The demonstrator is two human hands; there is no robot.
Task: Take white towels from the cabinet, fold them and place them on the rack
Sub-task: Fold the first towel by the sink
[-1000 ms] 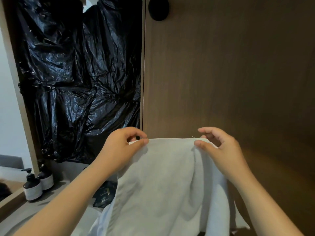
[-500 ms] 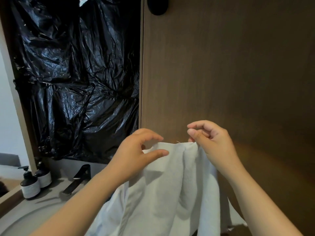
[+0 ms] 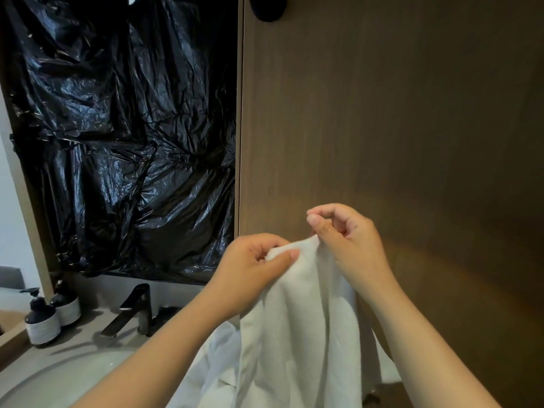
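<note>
Head view, nearest first.

- Both bare forearms enter from the bottom edge and converge at mid-frame.
- White towel (image 3: 294, 334): hangs in long vertical folds between the forearms, in front of the person. Its lower end runs off the bottom edge. Its top edge is bunched into a short ridge between the two hands.
- Left hand (image 3: 253, 269): thumb and curled fingers pinch the left end of that ridge. Cloth shows between thumb and fingers, so the grasp is firm.
- Right hand (image 3: 353, 248): just beside the left and slightly higher. Fingers curled, thumb tip against the index finger above the cloth. The towel's peak touches the base of the thumb. Cannot tell whether the cloth is actually gripped.
- Lower left: rim of a pale round sink basin (image 3: 59, 378) set in a grey counter (image 3: 88, 334).
- Behind the basin: dark angular faucet (image 3: 134, 309).
- Left of the faucet: two dark pump bottles with pale bands, one in front (image 3: 42, 323), one behind (image 3: 67, 306), touching or nearly so.
- Above the counter: crinkled black plastic sheeting (image 3: 126, 142).
- Right of it: brown wood-grain panel (image 3: 397, 113), behind the hands.
- Top edge of the panel: black round knob (image 3: 268, 8).
</note>
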